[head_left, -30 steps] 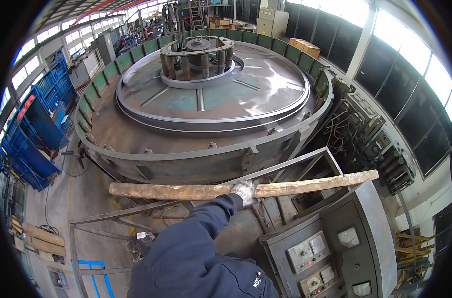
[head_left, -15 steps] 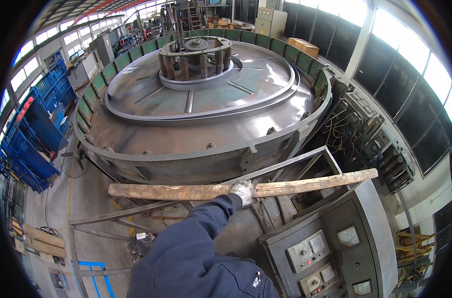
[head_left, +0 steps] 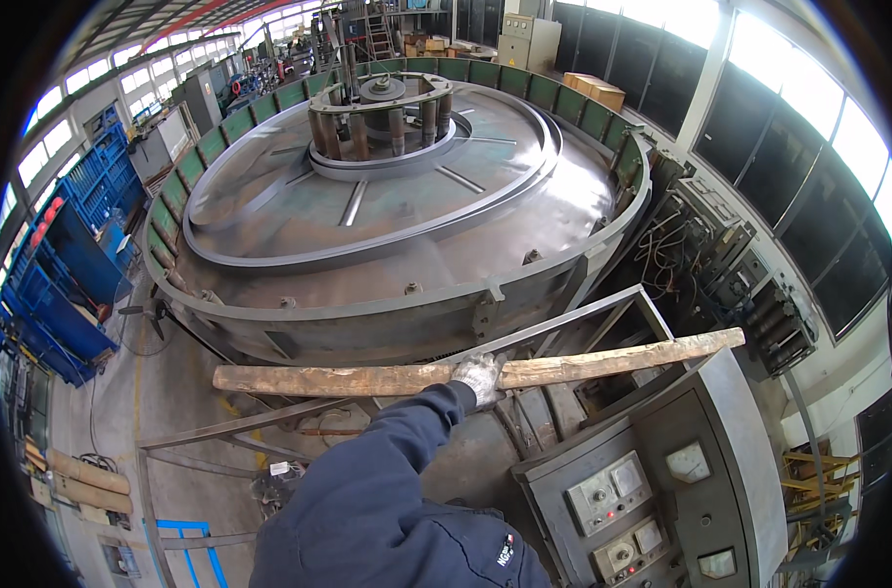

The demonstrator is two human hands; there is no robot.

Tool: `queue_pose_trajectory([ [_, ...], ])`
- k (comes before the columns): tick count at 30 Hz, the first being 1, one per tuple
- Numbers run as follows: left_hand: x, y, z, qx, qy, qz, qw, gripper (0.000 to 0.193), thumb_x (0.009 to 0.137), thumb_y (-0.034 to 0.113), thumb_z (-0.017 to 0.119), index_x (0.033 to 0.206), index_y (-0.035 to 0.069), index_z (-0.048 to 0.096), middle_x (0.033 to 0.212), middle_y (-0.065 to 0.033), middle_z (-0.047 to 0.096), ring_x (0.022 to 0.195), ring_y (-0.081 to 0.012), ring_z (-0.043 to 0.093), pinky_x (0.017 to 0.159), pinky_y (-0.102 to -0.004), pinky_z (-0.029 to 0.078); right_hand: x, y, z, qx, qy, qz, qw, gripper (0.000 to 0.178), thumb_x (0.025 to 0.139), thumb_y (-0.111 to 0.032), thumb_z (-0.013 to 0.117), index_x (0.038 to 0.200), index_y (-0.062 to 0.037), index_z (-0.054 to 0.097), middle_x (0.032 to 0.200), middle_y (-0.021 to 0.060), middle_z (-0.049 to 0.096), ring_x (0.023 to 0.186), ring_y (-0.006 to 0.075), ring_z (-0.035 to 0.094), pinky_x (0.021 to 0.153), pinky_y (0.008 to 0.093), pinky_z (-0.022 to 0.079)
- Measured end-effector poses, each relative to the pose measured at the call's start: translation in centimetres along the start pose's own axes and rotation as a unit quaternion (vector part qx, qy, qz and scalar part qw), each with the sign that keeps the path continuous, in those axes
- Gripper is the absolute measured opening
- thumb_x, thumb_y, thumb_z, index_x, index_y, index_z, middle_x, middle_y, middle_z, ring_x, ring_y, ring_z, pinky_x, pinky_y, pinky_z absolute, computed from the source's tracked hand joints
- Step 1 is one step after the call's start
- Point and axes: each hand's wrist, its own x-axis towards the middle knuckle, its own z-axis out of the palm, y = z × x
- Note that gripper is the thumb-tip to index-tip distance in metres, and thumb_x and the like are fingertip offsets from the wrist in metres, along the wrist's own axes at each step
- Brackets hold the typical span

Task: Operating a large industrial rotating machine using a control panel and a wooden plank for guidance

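Note:
A grey-gloved left hand [head_left: 479, 378] at the end of a dark blue sleeve [head_left: 367, 470] lies over a long wooden pole [head_left: 602, 367], gripping it near its middle. The fingers curl over the far side, partly out of sight. The pole spans left to right above a metal rail frame [head_left: 269, 418], its right end by the top of a grey control cabinet [head_left: 651, 470]. Beyond it a huge round metal turntable [head_left: 397, 220] with a raised off-centre ring [head_left: 328, 260] sits inside a round guard wall [head_left: 367, 323]. My right hand is out of view.
Dials and red lamps sit on the cabinet front at lower right. Blue metal racks [head_left: 64, 265] stand on the left, near cardboard-coloured rolls [head_left: 91, 487] on the floor. Cables and machinery [head_left: 700, 255] line the right wall. A central hub with posts [head_left: 382, 118] rises from the turntable.
The turntable has turned, its near side and slots moving left, and the raised ring now lies farther left. My left hand and the wooden pole have stayed almost still.

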Motion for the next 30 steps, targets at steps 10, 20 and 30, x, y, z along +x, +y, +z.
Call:
queue_pose_trajectory([
  [10,1.6,-0.8,1.0,0.001,-0.034,-0.024,0.999,0.077,0.075,0.044,0.083,0.135,0.005,0.055,0.122,-0.0247,0.065,0.109,-0.0389,0.068,0.092,-0.0491,0.056,0.7,5.4,5.3,0.178,0.103,-0.015,0.978,0.062,0.071,-0.025,0.091,0.112,0.0048,0.056,0.104,0.0084,0.067,0.088,0.024,0.063,0.089,0.041,0.055],
  [20,1.9,0.7,1.9,0.044,0.002,-0.015,0.999,0.098,0.07,0.045,0.091,0.15,0.008,0.048,0.133,-0.0218,0.064,0.118,-0.0377,0.066,0.101,-0.0472,0.054,-0.7,-1.2,2.4,-0.08,0.129,0.081,0.985,0.044,0.066,-0.022,0.087,0.104,-0.006,0.071,0.104,0.02,0.073,0.102,0.04,0.068,0.089,0.0474,0.055],
  [30,1.4,1.1,1.3,0.028,-0.003,0.001,1.0,0.087,0.077,0.033,0.087,0.149,0.006,0.048,0.142,-0.0254,0.059,0.13,-0.0409,0.057,0.11,-0.046,0.046,-1.7,-4.5,1.8,-0.093,0.112,0.132,0.981,0.051,0.062,-0.023,0.091,0.105,-0.0062,0.068,0.111,0.0183,0.07,0.107,0.0387,0.067,0.09,0.0461,0.055],
])
